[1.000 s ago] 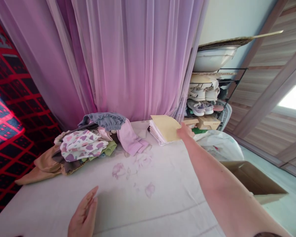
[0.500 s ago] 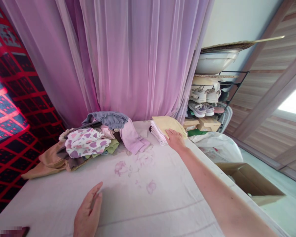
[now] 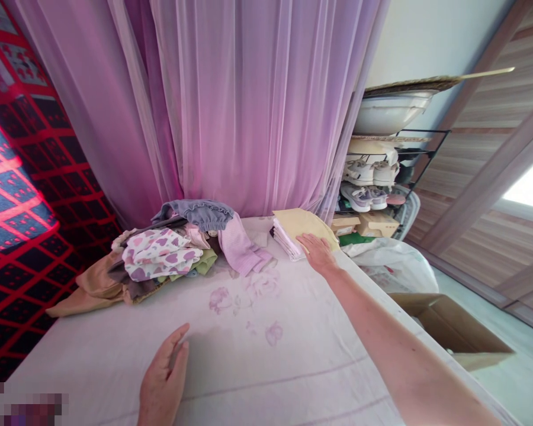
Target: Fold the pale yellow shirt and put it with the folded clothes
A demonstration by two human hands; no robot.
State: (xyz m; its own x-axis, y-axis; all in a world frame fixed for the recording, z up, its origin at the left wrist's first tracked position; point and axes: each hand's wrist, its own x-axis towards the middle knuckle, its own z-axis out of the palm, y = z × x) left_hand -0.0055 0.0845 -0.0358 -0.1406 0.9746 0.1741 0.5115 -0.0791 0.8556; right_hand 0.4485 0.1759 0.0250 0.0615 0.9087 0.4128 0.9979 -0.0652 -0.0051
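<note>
My right hand (image 3: 318, 251) lies flat, fingers stretched, on a yellow folded garment (image 3: 299, 223) at the top of a neat stack. Below the yellow piece, layers of folded white and pale pink cloth (image 3: 288, 241) show at the stack's left side. My left hand (image 3: 164, 376) hovers at the near side of the bed, thumb apart from the fingers, holding nothing. Ahead and to its left sits a loose heap of clothes: a white piece with purple hearts (image 3: 160, 254), a grey-blue garment (image 3: 199, 214), a lilac one (image 3: 240, 245) and a tan one (image 3: 89, 287).
A pale flowered sheet (image 3: 231, 367) covers the surface. Purple curtains (image 3: 249, 106) hang behind it. On the right stand a shoe rack (image 3: 439, 148) with shoes, a white plastic bag (image 3: 395, 266) and an open cardboard box (image 3: 466, 328). A red-and-black patterned cloth (image 3: 39, 236) hangs at the left.
The view has shifted slightly, so the clothes heap appears a little further right. My right hand stays on the yellow garment; my left hand remains raised and empty.
</note>
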